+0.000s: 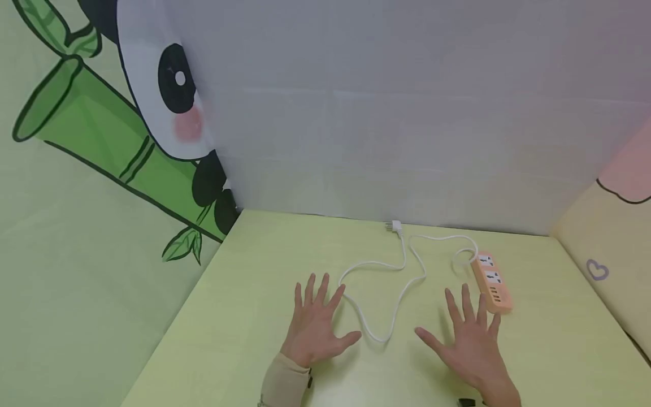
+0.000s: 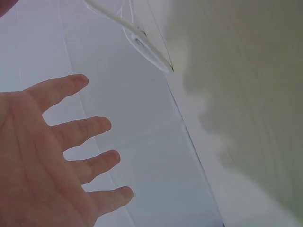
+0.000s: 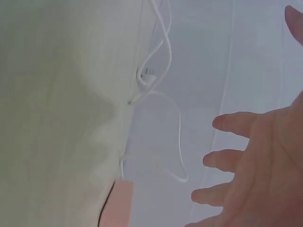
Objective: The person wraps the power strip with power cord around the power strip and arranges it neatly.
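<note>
An orange power strip (image 1: 493, 285) with white sockets lies at the right of the table, its end also visible in the right wrist view as a pink-orange block (image 3: 117, 203). From it a white cord (image 1: 373, 263) winds in loops across the tabletop to a white plug (image 1: 395, 227) near the back edge. My left hand (image 1: 316, 330), fingers spread and straight, hovers at the left of the cord and holds nothing. Likewise spread and holding nothing, my right hand (image 1: 473, 345) is just in front of the power strip. In the left wrist view the left palm (image 2: 38, 156) shows bare.
The pale yellow table (image 1: 244, 316) reaches back to a plain greyish wall sheet (image 1: 386, 141). A panda and bamboo drawing (image 1: 102, 118) covers the left wall. On the right stands a cream wall (image 1: 610, 254) with a small heart.
</note>
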Demonstrator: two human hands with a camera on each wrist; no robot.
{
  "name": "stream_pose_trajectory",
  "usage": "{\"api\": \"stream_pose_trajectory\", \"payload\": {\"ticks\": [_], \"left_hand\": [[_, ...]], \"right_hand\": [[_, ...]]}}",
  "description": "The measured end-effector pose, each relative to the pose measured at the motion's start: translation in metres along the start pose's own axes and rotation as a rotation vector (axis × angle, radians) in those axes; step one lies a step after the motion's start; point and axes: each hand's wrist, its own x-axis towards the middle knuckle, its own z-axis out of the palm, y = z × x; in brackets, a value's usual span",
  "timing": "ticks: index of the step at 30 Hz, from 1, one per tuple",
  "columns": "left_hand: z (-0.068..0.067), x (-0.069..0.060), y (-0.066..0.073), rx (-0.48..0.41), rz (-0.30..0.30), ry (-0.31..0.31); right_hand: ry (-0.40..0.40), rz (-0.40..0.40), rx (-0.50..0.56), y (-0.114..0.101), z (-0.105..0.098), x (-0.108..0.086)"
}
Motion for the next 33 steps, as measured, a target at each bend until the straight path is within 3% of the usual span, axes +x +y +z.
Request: {"api": "stream_pose_trajectory", "payload": {"ticks": [8,16,24,33], "left_hand": [[-0.002,0.001,0.001,-0.002,0.003,-0.008],[-0.001,0.000,0.000,-0.013,0.010,-0.039],[0.001,0.001,0.001,-0.024,0.033,-0.044],[0.002,0.001,0.000,-0.031,0.027,-0.066]], "right_hand": [[0.014,0.025,-0.074,0.040,-0.032,0.025],[-0.152,0.116,-0.145,0.082,-0.053,0.060],[-0.255,0.108,-0.148,0.118,-0.055,0.083],[-0.339,0.197,-0.071,0.127,-0.043,0.089]]}}
